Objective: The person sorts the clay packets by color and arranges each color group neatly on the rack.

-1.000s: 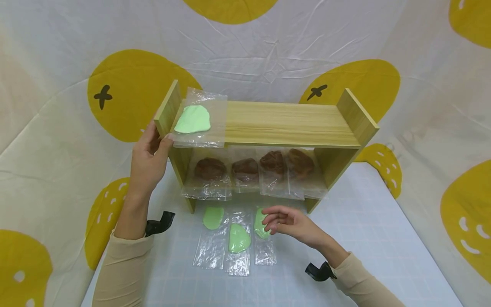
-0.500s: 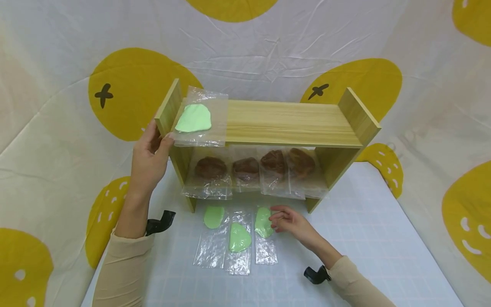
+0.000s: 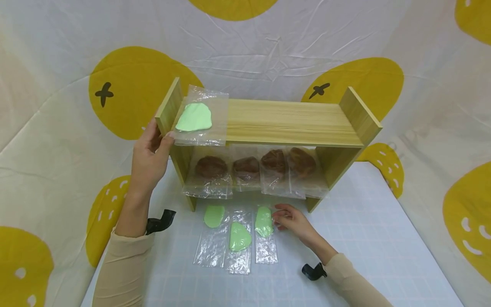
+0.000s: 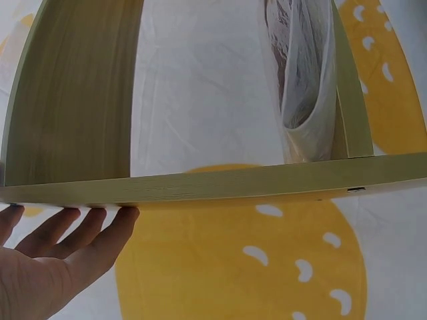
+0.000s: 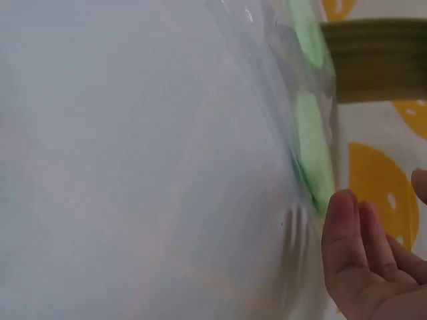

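Observation:
My left hand [image 3: 150, 160] holds the left side panel of a two-tier wooden shelf [image 3: 291, 121], thumb at its front edge, fingertips against the outer face in the left wrist view. Beside the thumb, a clear bag with a flat pale-green piece [image 3: 194, 117] lies on the top board. My right hand [image 3: 293, 221], fingers loosely bent and holding nothing, hovers by the rightmost of three bagged green pieces on the table: right [image 3: 264, 222], middle [image 3: 240, 236], left [image 3: 214, 216]. The right wrist view shows its fingertips close to a green piece [image 5: 312, 147].
Several clear bags with dark brown lumps [image 3: 211, 167] line the lower board, their ends hanging over its front edge. The shelf stands at the back of a table with a pale checked cloth [image 3: 368, 238]. Behind hangs a white curtain [image 3: 264, 51] with yellow shapes.
My right hand has drawn back slightly to the right, uncovering the rightmost green piece. The left hand stays on the shelf panel, and the bags lie where they were.

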Demonstrator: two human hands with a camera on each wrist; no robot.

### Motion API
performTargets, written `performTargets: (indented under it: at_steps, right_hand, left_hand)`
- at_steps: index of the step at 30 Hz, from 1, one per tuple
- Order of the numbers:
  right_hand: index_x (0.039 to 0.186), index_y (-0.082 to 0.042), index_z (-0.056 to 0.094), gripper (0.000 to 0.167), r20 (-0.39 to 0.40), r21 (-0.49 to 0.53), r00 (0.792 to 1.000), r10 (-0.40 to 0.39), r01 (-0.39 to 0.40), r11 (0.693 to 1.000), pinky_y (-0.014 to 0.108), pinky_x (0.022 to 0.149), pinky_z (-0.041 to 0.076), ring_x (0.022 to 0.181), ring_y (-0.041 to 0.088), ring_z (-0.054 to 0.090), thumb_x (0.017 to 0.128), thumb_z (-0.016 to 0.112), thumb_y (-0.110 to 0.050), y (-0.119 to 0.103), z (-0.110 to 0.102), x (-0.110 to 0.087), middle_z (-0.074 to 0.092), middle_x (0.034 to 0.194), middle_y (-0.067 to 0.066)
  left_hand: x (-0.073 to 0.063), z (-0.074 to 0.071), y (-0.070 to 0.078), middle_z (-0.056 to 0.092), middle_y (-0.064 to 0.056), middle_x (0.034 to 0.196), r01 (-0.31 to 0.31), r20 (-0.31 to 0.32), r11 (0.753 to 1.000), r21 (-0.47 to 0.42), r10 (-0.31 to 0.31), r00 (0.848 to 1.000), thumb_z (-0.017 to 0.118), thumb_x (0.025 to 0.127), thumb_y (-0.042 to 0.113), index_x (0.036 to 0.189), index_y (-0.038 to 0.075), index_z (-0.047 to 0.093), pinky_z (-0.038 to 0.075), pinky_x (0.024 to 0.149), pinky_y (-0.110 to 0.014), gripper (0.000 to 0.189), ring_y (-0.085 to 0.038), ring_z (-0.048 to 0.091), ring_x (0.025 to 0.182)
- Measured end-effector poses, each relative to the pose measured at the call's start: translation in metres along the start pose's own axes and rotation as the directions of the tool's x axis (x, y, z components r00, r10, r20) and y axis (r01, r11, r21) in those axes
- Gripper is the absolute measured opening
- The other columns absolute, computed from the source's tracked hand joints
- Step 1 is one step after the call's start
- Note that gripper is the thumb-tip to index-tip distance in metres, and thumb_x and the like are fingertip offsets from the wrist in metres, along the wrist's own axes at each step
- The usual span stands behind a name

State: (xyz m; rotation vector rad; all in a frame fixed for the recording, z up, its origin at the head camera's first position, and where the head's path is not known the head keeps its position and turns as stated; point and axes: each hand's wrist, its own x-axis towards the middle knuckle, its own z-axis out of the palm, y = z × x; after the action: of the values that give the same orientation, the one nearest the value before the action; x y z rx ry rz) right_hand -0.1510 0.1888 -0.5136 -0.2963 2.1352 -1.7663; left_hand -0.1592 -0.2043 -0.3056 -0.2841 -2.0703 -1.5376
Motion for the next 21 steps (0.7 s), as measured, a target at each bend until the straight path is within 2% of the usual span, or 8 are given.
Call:
performTargets:
  at_steps: [5, 10, 16, 21]
  right_hand:
    - [0.137, 0.013, 0.046, 0.05, -0.068, -0.103, 0.997, 0.026, -0.033, 0.994, 0.042, 0.074, 0.059, 0.094, 0.033, 0.067, 0.095, 0.065, -0.007, 0.002, 0.001, 0.006, 0.062, 0.116, 0.029]
    - [0.135, 0.01, 0.052, 0.049, -0.11, -0.195, 0.994, 0.022, -0.043, 0.98, 0.044, 0.073, 0.058, 0.09, 0.028, 0.066, 0.092, 0.069, -0.005, 0.002, 0.004, 0.015, 0.063, 0.115, 0.026]
    - [0.136, 0.007, 0.052, 0.057, -0.095, -0.3, 0.995, 0.039, -0.066, 0.952, 0.036, 0.068, 0.058, 0.088, 0.024, 0.065, 0.088, 0.076, -0.012, 0.003, 0.006, 0.029, 0.063, 0.113, 0.02]
    - [0.131, 0.009, 0.055, 0.057, -0.071, -0.413, 0.997, -0.003, -0.027, 0.91, 0.033, 0.064, 0.055, 0.085, 0.024, 0.063, 0.084, 0.079, -0.012, 0.005, 0.006, 0.038, 0.063, 0.105, 0.017]
  left_hand:
    - [0.0, 0.001, 0.0, 0.054, -0.002, 0.144, 0.007, -0.003, 1.0, 0.005, -0.007, 1.0, 0.057, 0.103, 0.019, 0.151, 0.027, 0.046, 0.049, 0.1, -0.043, 0.051, -0.026, 0.057, 0.12]
    - [0.0, 0.0, 0.0, 0.054, -0.002, 0.144, 0.005, -0.002, 1.0, 0.006, -0.005, 1.0, 0.057, 0.103, 0.019, 0.151, 0.027, 0.046, 0.049, 0.1, -0.042, 0.051, -0.026, 0.057, 0.12]
    - [0.0, 0.0, 0.0, 0.054, -0.002, 0.144, 0.008, 0.0, 1.0, 0.002, -0.008, 1.0, 0.057, 0.103, 0.019, 0.151, 0.027, 0.046, 0.049, 0.1, -0.041, 0.051, -0.026, 0.057, 0.12]
    - [0.0, 0.0, 0.0, 0.054, -0.002, 0.144, 0.003, 0.0, 1.0, 0.004, -0.003, 1.0, 0.057, 0.103, 0.019, 0.151, 0.026, 0.047, 0.049, 0.101, -0.041, 0.05, -0.026, 0.057, 0.121]
